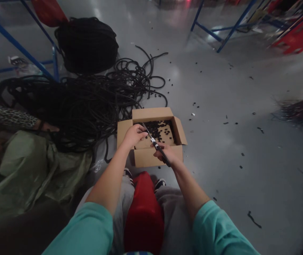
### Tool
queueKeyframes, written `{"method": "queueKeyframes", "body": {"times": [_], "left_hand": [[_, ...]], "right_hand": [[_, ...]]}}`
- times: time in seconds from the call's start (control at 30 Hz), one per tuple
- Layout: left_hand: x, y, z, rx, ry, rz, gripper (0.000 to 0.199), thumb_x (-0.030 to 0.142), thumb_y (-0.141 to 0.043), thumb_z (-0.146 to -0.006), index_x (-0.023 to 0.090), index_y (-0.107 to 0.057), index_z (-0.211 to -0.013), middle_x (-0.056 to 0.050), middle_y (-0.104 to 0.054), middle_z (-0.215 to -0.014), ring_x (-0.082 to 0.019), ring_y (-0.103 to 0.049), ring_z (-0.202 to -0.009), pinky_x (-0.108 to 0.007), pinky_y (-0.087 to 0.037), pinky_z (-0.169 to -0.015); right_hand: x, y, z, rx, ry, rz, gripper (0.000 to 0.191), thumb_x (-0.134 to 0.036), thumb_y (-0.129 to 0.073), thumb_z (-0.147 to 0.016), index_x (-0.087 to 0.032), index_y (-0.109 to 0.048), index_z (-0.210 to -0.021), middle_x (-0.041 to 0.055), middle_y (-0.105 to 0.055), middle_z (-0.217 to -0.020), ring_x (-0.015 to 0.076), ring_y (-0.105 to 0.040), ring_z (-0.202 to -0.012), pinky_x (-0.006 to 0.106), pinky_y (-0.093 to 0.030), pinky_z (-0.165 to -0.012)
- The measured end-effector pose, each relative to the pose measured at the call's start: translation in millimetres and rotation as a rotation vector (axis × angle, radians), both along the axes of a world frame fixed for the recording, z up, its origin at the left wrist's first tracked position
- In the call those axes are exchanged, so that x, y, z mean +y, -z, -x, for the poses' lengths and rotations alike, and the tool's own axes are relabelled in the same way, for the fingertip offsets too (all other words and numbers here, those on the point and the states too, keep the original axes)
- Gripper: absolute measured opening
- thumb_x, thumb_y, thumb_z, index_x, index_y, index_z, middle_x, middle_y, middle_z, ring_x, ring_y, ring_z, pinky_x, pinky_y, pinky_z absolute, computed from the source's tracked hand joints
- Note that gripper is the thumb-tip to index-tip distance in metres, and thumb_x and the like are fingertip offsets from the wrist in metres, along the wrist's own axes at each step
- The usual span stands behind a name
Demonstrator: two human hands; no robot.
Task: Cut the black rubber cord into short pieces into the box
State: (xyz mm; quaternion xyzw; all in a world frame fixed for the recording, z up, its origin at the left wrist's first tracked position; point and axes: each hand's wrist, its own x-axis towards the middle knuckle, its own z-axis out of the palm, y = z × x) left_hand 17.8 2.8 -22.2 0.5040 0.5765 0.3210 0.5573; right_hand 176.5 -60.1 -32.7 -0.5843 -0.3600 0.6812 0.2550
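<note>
My right hand [165, 153] is wrapped round a pair of scissors [156, 145] with dark handles, a pale middle and thin blades pointing up and left. My left hand [134, 136] is closed in a pinch beside the blades; what lies between its fingertips is too small to make out. Both hands are over an open cardboard box [158, 156] with its flaps folded out. Inside the box lie many small black pieces [158, 128], partly hidden by my hands.
Tangled black tubing [87, 102] lies left of the box, below a big black coil [87, 44]. Another person's hand [47, 126] reaches into the tubing. Black scraps [254, 219] dot the grey floor. Blue metal frames [236, 26] stand farther off. A red object [144, 212] sits between my legs.
</note>
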Motion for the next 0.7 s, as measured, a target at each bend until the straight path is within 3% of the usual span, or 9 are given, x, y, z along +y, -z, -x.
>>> {"method": "queueKeyframes", "body": {"times": [0.17, 0.37, 0.7], "left_hand": [[0.7, 1.7, 0.7, 0.046, 0.01, -0.035, 0.013, 0.015, -0.062, -0.059, 0.014, -0.05, -0.063, 0.004, -0.053, -0.052, -0.006, -0.045, -0.042, -0.021, -0.035, -0.045], [-0.2, 1.7, 1.2, -0.018, 0.174, 0.026, 0.01, 0.01, -0.06, -0.06, 0.013, -0.051, -0.062, 0.005, -0.051, -0.047, -0.004, -0.043, -0.038, -0.019, -0.034, -0.042], [0.8, -0.8, 5.0, -0.033, 0.151, 0.034, 0.009, 0.013, -0.06, -0.062, 0.013, -0.051, -0.063, 0.006, -0.05, -0.045, -0.004, -0.042, -0.038, -0.018, -0.033, -0.042]], "right_hand": [[-0.9, -2.3, 0.7, -0.002, -0.019, -0.033, 0.054, -0.013, -0.052, -0.044, -0.013, -0.057, -0.098, -0.0094, -0.042, -0.042, 0.0064, -0.034, -0.039, 0.021, -0.026, -0.041], [0.0, -9.0, -1.4, 0.068, -0.062, -0.083, 0.06, -0.01, -0.053, -0.042, -0.015, -0.056, -0.102, -0.0077, -0.048, -0.055, 0.0088, -0.043, -0.055, 0.022, -0.033, -0.054], [-1.5, -4.4, 0.2, 0.012, -0.063, -0.079, 0.057, -0.015, -0.051, -0.044, -0.012, -0.058, -0.101, -0.009, -0.042, -0.043, 0.0064, -0.035, -0.04, 0.02, -0.026, -0.041]]}}
